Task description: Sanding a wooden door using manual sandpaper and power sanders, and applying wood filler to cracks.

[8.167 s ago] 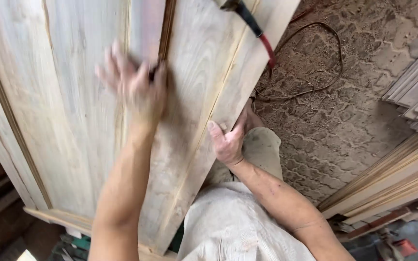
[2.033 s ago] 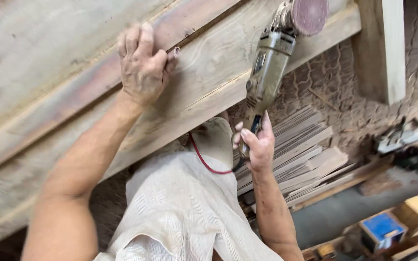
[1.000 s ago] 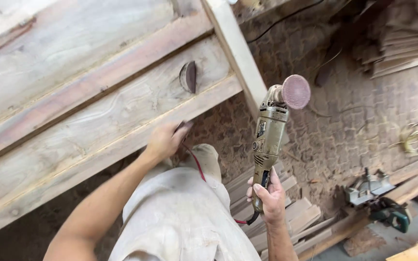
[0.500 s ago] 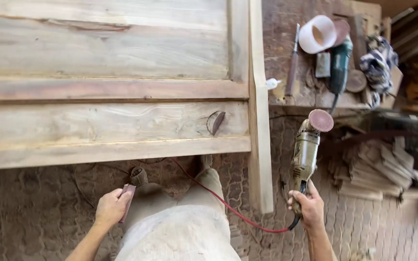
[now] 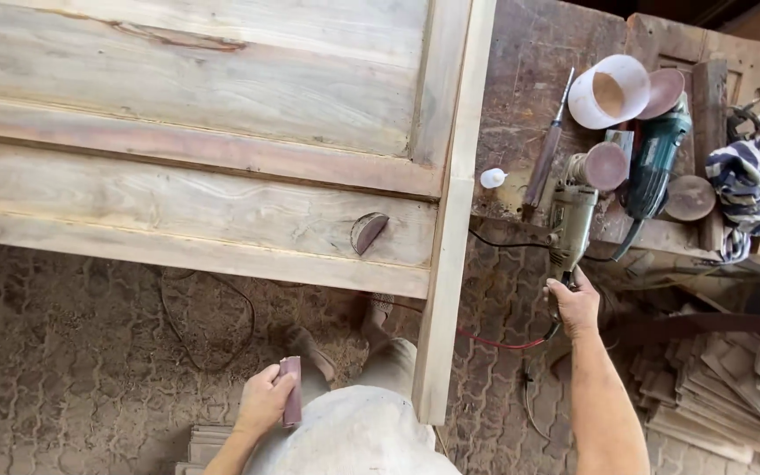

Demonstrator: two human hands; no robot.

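Your right hand (image 5: 576, 303) grips the sander (image 5: 573, 215) by its tail, disc up, resting on the bench (image 5: 521, 105); your left hand (image 5: 264, 403) clasps a sanding block (image 5: 291, 390).

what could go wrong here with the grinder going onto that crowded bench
The right hand holds the beige disc sander at the edge of the worn wooden bench, beside the green power tool; it might knock that or slip off. Its red cord crosses the floor near the person's feet, a possible trip hazard.
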